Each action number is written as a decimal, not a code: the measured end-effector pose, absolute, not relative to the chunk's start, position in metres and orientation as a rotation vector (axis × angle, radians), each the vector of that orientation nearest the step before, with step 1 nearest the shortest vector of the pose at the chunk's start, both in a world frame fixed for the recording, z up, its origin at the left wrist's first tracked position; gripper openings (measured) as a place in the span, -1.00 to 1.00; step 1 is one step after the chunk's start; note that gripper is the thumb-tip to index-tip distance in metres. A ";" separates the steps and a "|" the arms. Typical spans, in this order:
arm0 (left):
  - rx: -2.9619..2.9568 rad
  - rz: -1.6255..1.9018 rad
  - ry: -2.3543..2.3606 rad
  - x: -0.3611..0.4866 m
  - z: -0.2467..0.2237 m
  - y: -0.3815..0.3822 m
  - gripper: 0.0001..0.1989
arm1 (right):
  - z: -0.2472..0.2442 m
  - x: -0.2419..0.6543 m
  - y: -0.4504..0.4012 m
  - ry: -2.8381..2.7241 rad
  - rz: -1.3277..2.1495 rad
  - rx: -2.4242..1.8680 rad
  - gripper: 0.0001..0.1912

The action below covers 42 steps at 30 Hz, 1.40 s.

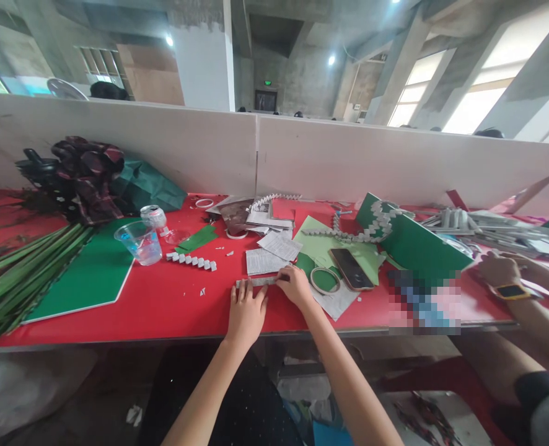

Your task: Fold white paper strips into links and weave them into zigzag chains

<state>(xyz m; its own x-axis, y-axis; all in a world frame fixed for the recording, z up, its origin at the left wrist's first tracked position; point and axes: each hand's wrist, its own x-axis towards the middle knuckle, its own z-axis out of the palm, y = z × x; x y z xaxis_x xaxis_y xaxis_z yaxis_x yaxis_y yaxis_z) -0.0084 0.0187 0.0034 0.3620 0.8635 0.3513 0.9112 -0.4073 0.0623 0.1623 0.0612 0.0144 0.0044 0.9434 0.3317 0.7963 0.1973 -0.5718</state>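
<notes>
A narrow folded strip of printed paper [258, 282] lies flat on the red table in front of me. My left hand [245, 316] rests on its left part, fingers stretched out and slightly apart, pressing down. At the strip's right end, my right hand [295, 285] has thumb and fingers closed on the paper. Just beyond the hands are a printed paper sheet [261, 262] and another sheet [281, 245] overlapping it. A short folded-paper chain [191, 261] lies to the left; a longer paper chain [349, 235] curves across light green paper to the right.
A phone [351, 269] and a tape roll [325, 280] lie right of my hands. Leftward stand a plastic cup [139, 243] and a can [154, 220], near long green leaves [33, 263]. At far right are a co-worker's hands [500, 271]. A white partition [349, 162] runs behind.
</notes>
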 end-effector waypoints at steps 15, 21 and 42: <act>-2.463 -0.522 -1.607 -0.009 -0.001 0.020 -0.59 | 0.018 0.155 0.057 -1.950 0.199 -1.563 -0.87; -2.490 -0.505 -1.606 -0.012 0.002 0.020 -0.59 | 0.016 0.166 0.058 -1.803 0.067 -1.696 -0.83; -2.497 -0.502 -1.586 -0.012 0.002 0.021 -0.60 | 0.020 0.163 0.058 -1.772 0.259 -1.728 -0.85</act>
